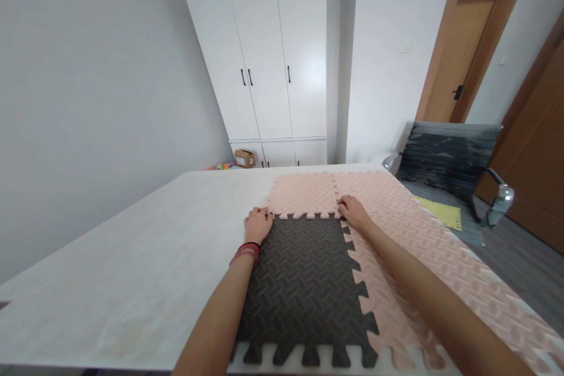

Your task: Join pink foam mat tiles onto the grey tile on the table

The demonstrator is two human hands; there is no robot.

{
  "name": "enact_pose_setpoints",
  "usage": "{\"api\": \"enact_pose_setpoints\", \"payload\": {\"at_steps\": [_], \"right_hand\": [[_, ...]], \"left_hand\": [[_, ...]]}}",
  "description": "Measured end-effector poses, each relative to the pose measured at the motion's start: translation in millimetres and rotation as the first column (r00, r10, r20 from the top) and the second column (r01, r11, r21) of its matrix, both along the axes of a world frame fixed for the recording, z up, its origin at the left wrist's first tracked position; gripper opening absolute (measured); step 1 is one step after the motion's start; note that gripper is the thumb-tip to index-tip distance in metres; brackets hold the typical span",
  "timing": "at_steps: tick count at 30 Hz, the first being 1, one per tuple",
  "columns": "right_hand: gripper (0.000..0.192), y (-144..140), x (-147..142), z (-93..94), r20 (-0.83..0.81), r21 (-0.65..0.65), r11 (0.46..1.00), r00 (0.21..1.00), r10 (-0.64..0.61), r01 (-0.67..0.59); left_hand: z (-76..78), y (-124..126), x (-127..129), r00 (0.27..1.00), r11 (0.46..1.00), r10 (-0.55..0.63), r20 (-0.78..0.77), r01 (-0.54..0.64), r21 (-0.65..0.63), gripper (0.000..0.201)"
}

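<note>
A dark grey foam puzzle mat tile [304,288] lies on the white table [145,264], interlocked with pink foam tiles: one beyond it [304,192] and more along its right side [423,241]. My left hand [258,224] presses with curled fingers on the far left corner of the grey tile, at the seam with the pink tile. My right hand [352,212] presses on the far right corner of the grey tile, where grey and pink tiles meet. Red bands circle my left wrist. Neither hand holds anything.
A dark office chair [445,170] with a yellow foam piece [440,212] on its seat stands at the table's right. A white wardrobe [268,64] and a small cardboard box [245,158] stand at the back wall. Wooden doors [473,47] are at the right.
</note>
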State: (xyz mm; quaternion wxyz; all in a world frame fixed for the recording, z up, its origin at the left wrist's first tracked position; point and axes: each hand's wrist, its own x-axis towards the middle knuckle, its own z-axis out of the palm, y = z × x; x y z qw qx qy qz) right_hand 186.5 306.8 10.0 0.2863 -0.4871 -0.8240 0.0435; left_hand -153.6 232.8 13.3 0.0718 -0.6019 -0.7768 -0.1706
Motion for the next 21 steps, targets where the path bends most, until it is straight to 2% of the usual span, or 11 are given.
{"api": "enact_pose_setpoints", "payload": {"at_steps": [8,11,15,21], "right_hand": [[0.030,-5.9,-2.4,3.8,0.156,0.016,1.000,0.988,-0.019,0.017],[0.031,-10.1,-4.7,10.5,0.226,0.023,0.999,0.973,-0.036,0.031],[0.029,-16.9,-13.2,20.1,0.313,0.049,0.998,0.948,-0.059,0.047],[0.032,-29.4,-26.2,20.5,0.387,0.056,0.993,0.915,-0.115,0.101]], "left_hand": [[0.2,-1.1,4.9,0.997,1.000,0.006,-0.082,-0.005,0.020,0.036],[3.6,-2.0,11.5,0.989,0.998,-0.051,-0.141,0.057,0.040,0.040],[10.1,-1.9,21.9,0.955,0.977,-0.211,-0.207,0.205,-0.049,0.033],[18.0,0.5,38.1,0.930,0.963,-0.258,-0.263,0.224,-0.150,0.032]]}}
